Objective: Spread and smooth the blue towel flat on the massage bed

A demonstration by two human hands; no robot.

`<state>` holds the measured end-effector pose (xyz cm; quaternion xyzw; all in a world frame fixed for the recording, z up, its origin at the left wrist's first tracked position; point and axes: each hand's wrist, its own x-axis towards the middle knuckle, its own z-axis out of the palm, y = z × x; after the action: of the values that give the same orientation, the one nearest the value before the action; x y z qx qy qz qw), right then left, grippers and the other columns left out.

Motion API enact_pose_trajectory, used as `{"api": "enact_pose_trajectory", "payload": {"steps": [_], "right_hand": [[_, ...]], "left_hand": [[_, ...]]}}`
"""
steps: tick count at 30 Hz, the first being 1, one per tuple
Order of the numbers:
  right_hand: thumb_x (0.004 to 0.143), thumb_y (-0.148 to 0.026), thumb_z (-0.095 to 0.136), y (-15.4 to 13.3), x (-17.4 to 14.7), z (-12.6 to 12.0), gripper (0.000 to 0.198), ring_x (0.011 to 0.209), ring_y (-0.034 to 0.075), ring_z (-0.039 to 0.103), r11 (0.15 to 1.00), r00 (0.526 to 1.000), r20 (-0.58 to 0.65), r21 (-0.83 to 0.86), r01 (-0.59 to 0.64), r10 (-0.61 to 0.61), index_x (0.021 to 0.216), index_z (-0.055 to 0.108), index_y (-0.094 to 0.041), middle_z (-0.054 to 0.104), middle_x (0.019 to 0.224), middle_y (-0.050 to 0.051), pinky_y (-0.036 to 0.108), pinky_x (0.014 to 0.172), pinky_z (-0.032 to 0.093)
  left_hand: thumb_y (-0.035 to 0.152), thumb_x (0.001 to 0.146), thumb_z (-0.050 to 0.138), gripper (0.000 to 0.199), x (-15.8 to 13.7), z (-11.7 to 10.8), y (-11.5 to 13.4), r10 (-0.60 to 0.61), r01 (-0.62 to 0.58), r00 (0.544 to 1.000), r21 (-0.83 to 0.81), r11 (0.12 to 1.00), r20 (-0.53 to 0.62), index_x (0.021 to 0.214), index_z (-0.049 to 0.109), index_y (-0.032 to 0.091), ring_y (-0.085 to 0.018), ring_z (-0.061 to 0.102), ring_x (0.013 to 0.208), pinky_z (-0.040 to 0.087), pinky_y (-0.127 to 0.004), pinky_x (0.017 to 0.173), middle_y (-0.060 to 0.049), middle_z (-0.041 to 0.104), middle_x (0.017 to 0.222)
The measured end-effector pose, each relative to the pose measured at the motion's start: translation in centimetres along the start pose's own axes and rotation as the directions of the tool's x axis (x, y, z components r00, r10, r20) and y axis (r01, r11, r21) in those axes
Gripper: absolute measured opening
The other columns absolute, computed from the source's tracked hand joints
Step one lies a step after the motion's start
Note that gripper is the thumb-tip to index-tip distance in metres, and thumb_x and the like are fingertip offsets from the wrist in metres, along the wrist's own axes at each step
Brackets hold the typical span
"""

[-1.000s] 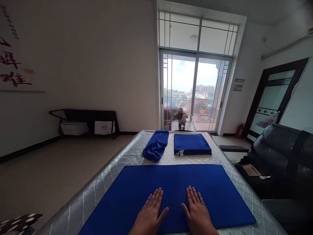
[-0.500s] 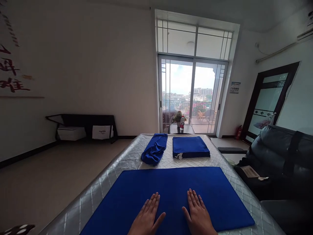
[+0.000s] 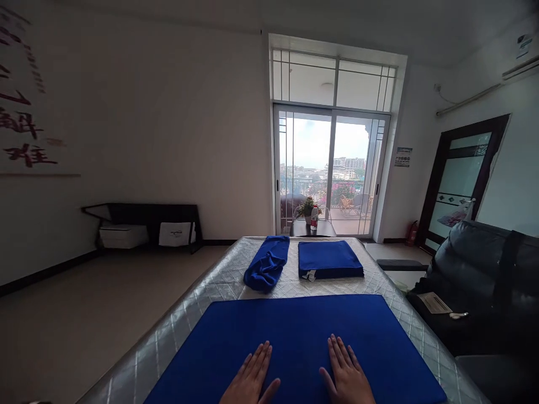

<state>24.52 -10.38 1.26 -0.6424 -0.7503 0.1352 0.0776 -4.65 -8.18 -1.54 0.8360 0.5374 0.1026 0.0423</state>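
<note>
A blue cloth [image 3: 295,322] is spread flat across the near part of the table, its lower edge cut off by the frame. My left hand [image 3: 250,375] lies palm down on it, fingers stretched out and thumb apart. To the right, my right hand [image 3: 346,373] rests flat on the same cloth, also open. Beyond the spread cloth, a crumpled blue cloth [image 3: 268,264] lies on the left. Beside it sits a neat stack of folded blue cloths [image 3: 330,259] with a white tag at its near left corner.
A silvery quilted cover [image 3: 202,300] drapes the table. Past its far end stand a small dark table [image 3: 298,229], a potted plant [image 3: 306,207] and a bottle [image 3: 314,217]. A black leather sofa [image 3: 475,269] is at the right; a low black rack [image 3: 151,216] stands by the left wall.
The view has tilted up slightly, so everything sits lower in the frame. My hands have moved slightly farther apart on the cloth and stay flat.
</note>
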Motion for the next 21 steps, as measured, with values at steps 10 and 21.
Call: {"api": "enact_pose_trajectory", "payload": {"steps": [10, 21], "right_hand": [[0.094, -0.072, 0.014, 1.1, -0.3, -0.3, 0.081, 0.149, 0.023, 0.012, 1.000, 1.000, -0.016, 0.003, -0.006, 0.006, 0.153, 0.018, -0.017, 0.014, 0.160, 0.001, 0.044, 0.123, 0.013], [0.093, -0.073, 0.014, 1.5, -0.4, -1.0, 0.083, 0.149, 0.024, 0.014, 1.000, 1.000, 0.016, -0.009, 0.016, -0.016, 0.153, 0.018, -0.015, 0.014, 0.160, 0.002, 0.046, 0.123, 0.014]], "left_hand": [[0.060, 0.099, 0.031, 0.062, -0.9, -1.8, 0.4, 0.003, -0.003, 1.000, -0.012, 1.000, -0.009, 0.149, 0.019, 0.027, -0.025, 0.034, 0.144, 0.036, -0.042, 0.115, -0.003, 0.030, 0.158], [0.063, 0.097, 0.032, 0.065, -1.7, -2.9, 0.0, -0.048, 0.048, 0.999, 0.011, 0.999, 0.006, 0.149, 0.026, 0.026, -0.026, 0.035, 0.143, 0.036, -0.040, 0.116, -0.004, 0.030, 0.157]]}}
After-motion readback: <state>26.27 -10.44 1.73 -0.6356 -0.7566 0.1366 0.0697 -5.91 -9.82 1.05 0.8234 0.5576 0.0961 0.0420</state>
